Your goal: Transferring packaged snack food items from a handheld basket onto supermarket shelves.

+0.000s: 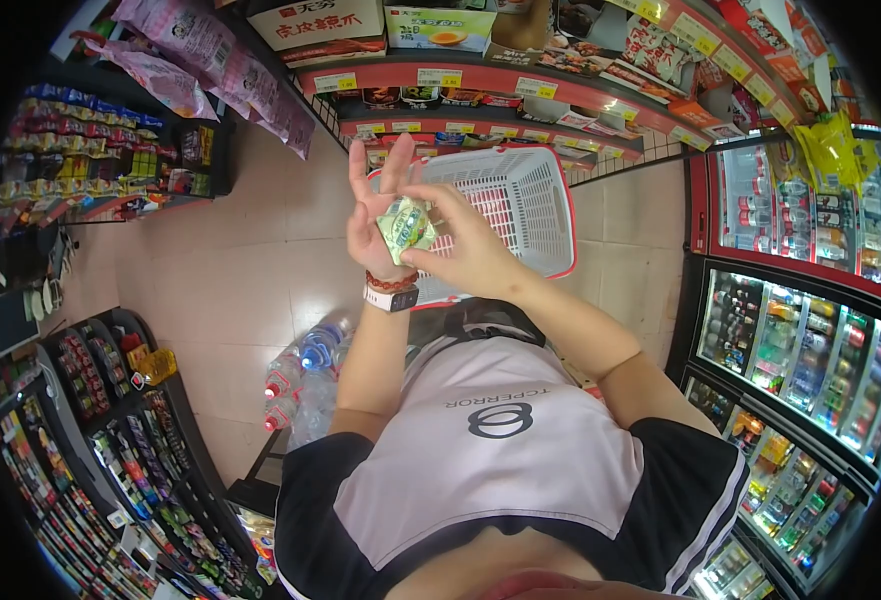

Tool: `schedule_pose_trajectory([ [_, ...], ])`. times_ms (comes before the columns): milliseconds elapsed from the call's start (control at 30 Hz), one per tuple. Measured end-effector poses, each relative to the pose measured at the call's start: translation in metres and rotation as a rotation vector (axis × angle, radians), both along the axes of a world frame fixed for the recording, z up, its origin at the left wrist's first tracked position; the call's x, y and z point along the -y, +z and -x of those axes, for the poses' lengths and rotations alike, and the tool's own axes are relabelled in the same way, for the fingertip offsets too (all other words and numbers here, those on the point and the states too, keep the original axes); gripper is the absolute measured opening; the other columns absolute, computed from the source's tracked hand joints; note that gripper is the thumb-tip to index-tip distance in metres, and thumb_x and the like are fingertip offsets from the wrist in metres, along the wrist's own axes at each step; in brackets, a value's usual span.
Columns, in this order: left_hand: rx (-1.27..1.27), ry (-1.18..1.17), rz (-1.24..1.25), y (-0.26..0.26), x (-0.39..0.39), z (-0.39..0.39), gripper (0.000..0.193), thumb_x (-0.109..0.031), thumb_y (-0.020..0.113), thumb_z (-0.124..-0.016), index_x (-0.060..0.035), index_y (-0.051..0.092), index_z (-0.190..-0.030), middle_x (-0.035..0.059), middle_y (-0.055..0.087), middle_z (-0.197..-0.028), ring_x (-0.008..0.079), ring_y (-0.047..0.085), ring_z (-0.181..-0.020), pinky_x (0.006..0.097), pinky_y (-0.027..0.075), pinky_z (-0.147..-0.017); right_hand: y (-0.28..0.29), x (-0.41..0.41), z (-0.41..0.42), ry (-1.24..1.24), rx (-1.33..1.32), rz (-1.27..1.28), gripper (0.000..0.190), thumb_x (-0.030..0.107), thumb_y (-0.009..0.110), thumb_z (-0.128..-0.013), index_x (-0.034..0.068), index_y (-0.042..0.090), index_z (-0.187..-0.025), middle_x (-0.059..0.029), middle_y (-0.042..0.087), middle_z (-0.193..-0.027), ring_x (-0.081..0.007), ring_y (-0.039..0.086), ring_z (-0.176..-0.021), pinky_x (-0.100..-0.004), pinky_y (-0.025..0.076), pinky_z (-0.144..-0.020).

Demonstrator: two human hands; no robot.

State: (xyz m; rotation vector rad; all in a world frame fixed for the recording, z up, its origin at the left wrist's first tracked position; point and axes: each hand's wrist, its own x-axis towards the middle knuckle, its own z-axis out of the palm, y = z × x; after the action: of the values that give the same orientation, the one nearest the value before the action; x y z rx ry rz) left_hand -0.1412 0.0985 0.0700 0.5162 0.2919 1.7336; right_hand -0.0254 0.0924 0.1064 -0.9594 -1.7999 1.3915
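Note:
A small pale green plastic packet [408, 229] is pinched between the thumb and fingers of my right hand [470, 240]. My left hand [382, 202] is held behind it, palm up, with its fingers spread, and the packet overlaps that palm. Whether the left palm bears any of its weight cannot be told. A red bracelet and a watch are on the left wrist. Below and beyond both hands is a white plastic shopping basket [545, 202] with a red rim; its left part is hidden by my hands.
Shelves with a red price rail [478, 81] and boxed snacks stand in front. Glass-door drink coolers [793, 330] line the right. Large plastic bottles [309, 367] stand on the tiled floor [223, 277] at lower left. Stocked racks [132, 420] and hanging pink bags [215, 60] are at left.

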Motion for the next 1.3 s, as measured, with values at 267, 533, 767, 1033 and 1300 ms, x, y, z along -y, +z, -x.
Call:
schedule_pose_trajectory([
  [267,-0.076,0.129,0.117,0.012,0.011,0.005,0.067,-0.055,0.031,-0.089,-0.0133,0.016,-0.141,0.0251,0.031,-0.137,0.0343,0.032,-0.126,0.0473,0.022,-0.106,0.004,-0.047,-0.001,-0.066,-0.47,0.189,0.058,0.002,0.074,-0.069,0.006,0.042,-0.117,-0.0052,0.049,-0.111,-0.014,0.053,-0.101,-0.0286,0.047,-0.085],
  [533,-0.229,0.101,0.176,-0.019,0.025,0.025,0.059,-0.047,0.033,-0.091,-0.0069,0.03,-0.134,0.0204,0.04,-0.13,0.0305,0.042,-0.116,0.0463,0.028,-0.102,0.06,-0.242,0.017,-0.518,0.09,-0.229,0.051,0.028,0.068,-0.076,-0.001,0.052,-0.114,-0.0174,0.055,-0.116,-0.0266,0.054,-0.103,-0.0327,0.041,-0.088],
  [767,-0.487,0.013,0.452,-0.074,0.046,0.046,0.045,-0.033,0.043,-0.09,-0.0043,0.041,-0.125,0.0144,0.05,-0.119,0.0214,0.05,-0.104,0.0387,0.037,-0.093,0.032,-0.184,0.027,-0.44,-0.011,-0.856,0.048,0.033,0.058,-0.083,0.004,0.048,-0.119,-0.0212,0.053,-0.115,-0.0371,0.053,-0.101,-0.0395,0.04,-0.089],
  [1033,-1.607,-0.07,0.663,-0.213,0.038,0.031,0.047,-0.021,0.066,-0.075,-0.0036,0.052,-0.116,0.0155,0.058,-0.105,0.027,0.056,-0.099,0.0389,0.045,-0.085,-0.197,-0.039,-0.061,-0.144,0.536,-0.079,0.037,0.014,0.057,-0.077,0.001,0.049,-0.111,-0.0209,0.049,-0.11,-0.0376,0.05,-0.104,-0.0424,0.041,-0.089],
  [1300,-2.373,-0.433,0.203,-0.324,-0.037,-0.014,0.077,-0.038,0.07,-0.069,-0.0311,0.031,-0.135,0.0159,0.026,-0.142,0.0425,0.021,-0.13,0.0599,0.023,-0.101,-0.389,0.003,-0.139,0.259,1.244,0.233,0.056,0.014,0.059,-0.074,0.007,0.035,-0.124,-0.017,0.041,-0.123,-0.0388,0.05,-0.105,-0.0456,0.044,-0.089],
])
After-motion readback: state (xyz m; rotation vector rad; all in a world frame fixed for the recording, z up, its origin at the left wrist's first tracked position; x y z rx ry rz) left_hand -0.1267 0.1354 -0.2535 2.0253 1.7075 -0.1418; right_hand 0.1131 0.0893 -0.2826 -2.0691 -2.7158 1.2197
